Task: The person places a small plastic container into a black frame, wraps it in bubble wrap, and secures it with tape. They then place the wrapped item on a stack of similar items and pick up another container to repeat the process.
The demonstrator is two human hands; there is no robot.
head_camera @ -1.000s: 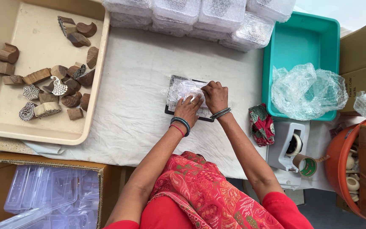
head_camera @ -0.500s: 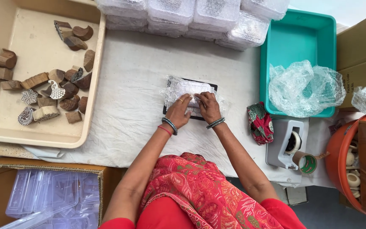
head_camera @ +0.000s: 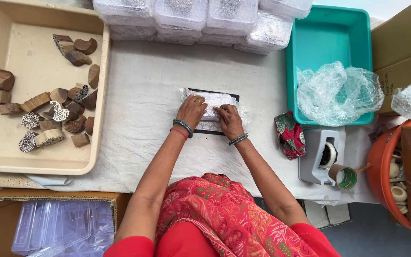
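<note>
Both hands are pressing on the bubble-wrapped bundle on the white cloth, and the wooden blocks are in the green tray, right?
Not quite. The wooden blocks lie in the beige tray, not the green tray, which holds only loose bubble wrap. The head view shows this. The rest is right: the left hand and right hand both press on the bubble-wrapped bundle on the white cloth.

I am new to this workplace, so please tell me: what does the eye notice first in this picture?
Both hands, the left hand and the right hand, press a bubble-wrapped parcel at the middle of the white cloth. At the left, a beige tray holds carved wooden blocks; at the right, a teal tray holds crumpled bubble wrap.
</note>
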